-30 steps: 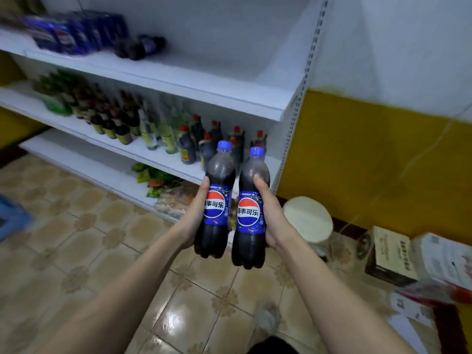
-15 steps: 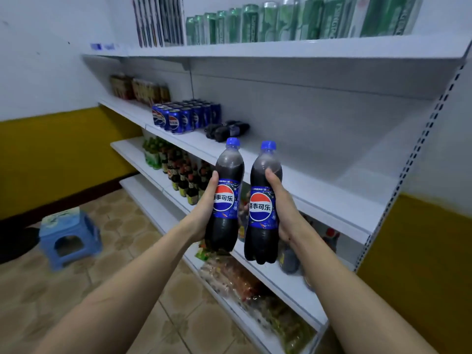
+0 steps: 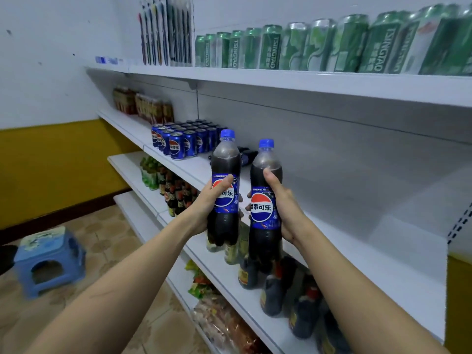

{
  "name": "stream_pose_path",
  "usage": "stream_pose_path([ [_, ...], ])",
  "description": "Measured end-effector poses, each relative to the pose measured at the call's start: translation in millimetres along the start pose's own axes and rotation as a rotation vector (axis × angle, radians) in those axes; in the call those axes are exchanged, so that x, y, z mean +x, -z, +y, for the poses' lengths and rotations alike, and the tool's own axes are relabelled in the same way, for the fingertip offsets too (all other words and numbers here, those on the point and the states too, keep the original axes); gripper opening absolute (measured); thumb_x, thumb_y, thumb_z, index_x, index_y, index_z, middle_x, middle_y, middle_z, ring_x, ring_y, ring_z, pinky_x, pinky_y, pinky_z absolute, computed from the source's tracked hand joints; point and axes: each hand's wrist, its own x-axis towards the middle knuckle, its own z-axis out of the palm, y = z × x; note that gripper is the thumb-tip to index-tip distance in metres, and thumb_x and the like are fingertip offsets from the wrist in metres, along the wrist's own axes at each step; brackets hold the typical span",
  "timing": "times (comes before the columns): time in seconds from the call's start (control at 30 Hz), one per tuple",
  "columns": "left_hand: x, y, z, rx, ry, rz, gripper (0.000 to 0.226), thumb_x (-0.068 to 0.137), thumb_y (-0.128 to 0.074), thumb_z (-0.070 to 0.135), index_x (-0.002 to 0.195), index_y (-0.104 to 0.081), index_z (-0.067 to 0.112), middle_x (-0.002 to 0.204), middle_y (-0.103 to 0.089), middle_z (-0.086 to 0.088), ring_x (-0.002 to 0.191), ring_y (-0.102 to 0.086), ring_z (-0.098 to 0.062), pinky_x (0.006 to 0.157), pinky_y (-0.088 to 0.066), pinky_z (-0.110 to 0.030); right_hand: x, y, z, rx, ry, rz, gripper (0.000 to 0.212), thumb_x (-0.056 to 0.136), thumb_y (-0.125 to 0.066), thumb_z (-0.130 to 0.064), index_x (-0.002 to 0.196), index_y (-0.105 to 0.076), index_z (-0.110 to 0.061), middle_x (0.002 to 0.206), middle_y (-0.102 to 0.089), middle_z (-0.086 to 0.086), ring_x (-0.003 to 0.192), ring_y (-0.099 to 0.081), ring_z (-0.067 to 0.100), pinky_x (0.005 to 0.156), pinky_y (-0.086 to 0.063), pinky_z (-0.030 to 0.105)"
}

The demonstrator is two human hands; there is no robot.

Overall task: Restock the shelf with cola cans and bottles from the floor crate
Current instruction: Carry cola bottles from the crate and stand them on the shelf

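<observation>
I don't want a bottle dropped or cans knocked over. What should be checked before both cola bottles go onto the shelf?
1. Left hand wraps the left bottle firmly: ok.
2. Right hand wraps the right bottle firmly: ok.
3. Both blue caps on: ok.
4. Bare shelf space right of the cola cans: ok.
5. Headroom under the upper shelf: ok.
6. Dark bottles lying behind the left bottle, clear of the landing spot: cannot tell.

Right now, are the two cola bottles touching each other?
Apart. The head view shows a strip of white shelf between the left bottle and the right bottle along their whole height, each held upright in its own hand.
</observation>
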Motion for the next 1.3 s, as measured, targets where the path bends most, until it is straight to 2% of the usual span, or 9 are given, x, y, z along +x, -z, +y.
stream_pose_path([
  [0.13,58.1,31.8,11.6,0.075,-0.048,-0.04,0.067,0.073,-0.081,0.044,0.118,-0.049,0.006,0.084,-0.067,-0.018,0.066,-0.067,-0.033,0.063,-0.058,-0.041,54.6,-8.7,3.0,-0.029,0.017,0.095,0.06,0.066,-0.073,-0.05,0.101,-0.064,-0.003,0.076,-0.073,0.011,0.057,-0.068,0.021,0.053,-0.057,0.03],
  [0.23,104.2,58.1,24.6,0.133,-0.094,-0.078,0.047,0.077,-0.078,0.027,0.114,-0.054,0.01,0.089,-0.07,-0.01,0.074,-0.07,-0.022,0.067,-0.058,-0.033,96.4,-16.9,3.6,-0.103,0.059,0.132,0.053,0.062,-0.075,-0.042,0.099,-0.064,-0.006,0.08,-0.074,0.012,0.06,-0.07,0.021,0.056,-0.058,0.03],
  [0.4,177.4,91.7,54.6,0.324,-0.128,-0.195,0.05,0.074,-0.083,0.011,0.119,-0.061,0.018,0.111,-0.074,-0.005,0.103,-0.07,-0.021,0.089,-0.057,-0.034,162.9,-28.3,-4.2,-0.223,0.185,0.233,0.029,0.079,-0.079,-0.015,0.104,-0.065,-0.018,0.086,-0.076,0.005,0.075,-0.071,0.021,0.07,-0.059,0.035],
  [0.53,228.8,99.5,76.1,0.502,-0.134,-0.236,0.056,0.075,-0.085,0.02,0.125,-0.058,0.022,0.112,-0.072,0.003,0.101,-0.069,-0.014,0.081,-0.055,-0.035,198.2,-30.1,-15.0,-0.305,0.231,0.393,0.037,0.078,-0.082,-0.025,0.11,-0.065,-0.025,0.094,-0.077,0.001,0.084,-0.075,0.019,0.073,-0.06,0.032],
  [0.67,290.0,98.7,80.0,0.517,-0.153,-0.26,0.071,0.069,-0.09,0.02,0.131,-0.055,0.018,0.119,-0.07,0.0,0.108,-0.067,-0.018,0.094,-0.055,-0.039,232.5,-15.3,-26.4,-0.479,0.219,0.516,0.037,0.072,-0.086,-0.036,0.103,-0.065,-0.03,0.094,-0.076,-0.007,0.083,-0.073,0.013,0.075,-0.056,0.029],
  [0.8,342.9,81.9,74.3,0.639,-0.232,-0.227,0.082,0.066,-0.091,0.022,0.137,-0.051,0.017,0.131,-0.063,-0.002,0.116,-0.06,-0.02,0.1,-0.051,-0.038,276.9,15.1,-30.5,-0.606,0.229,0.63,0.032,0.073,-0.087,-0.027,0.097,-0.066,-0.022,0.092,-0.073,-0.005,0.074,-0.069,0.0,0.062,-0.054,0.016],
  [0.93,386.0,70.9,60.0,0.637,-0.216,-0.214,0.081,0.068,-0.09,0.014,0.137,-0.049,0.013,0.129,-0.063,-0.004,0.117,-0.06,-0.021,0.101,-0.049,-0.037,325.6,42.1,-21.5,-0.714,0.218,0.717,0.065,0.065,-0.092,-0.029,0.117,-0.056,-0.013,0.106,-0.068,0.0,0.091,-0.069,0.017,0.079,-0.057,0.033],
  [1.0,403.6,66.8,51.9,0.652,-0.196,-0.203,0.081,0.069,-0.088,0.008,0.138,-0.046,0.011,0.131,-0.062,-0.006,0.119,-0.058,-0.02,0.103,-0.047,-0.035,345.7,50.8,-16.9,-0.739,0.231,0.765,0.074,0.067,-0.091,-0.026,0.123,-0.045,-0.01,0.104,-0.059,-0.002,0.094,-0.064,0.019,0.08,-0.053,0.033],
  [1.3,468.0,52.2,20.1,0.768,-0.169,-0.157,0.081,0.066,-0.09,0.006,0.136,-0.048,0.007,0.131,-0.061,-0.011,0.124,-0.056,-0.03,0.103,-0.045,-0.037,407.5,91.6,1.8,-0.878,0.317,0.792,0.065,0.064,-0.091,-0.024,0.114,-0.054,-0.008,0.114,-0.055,0.007,0.096,-0.057,0.017,0.079,-0.046,0.027],
])
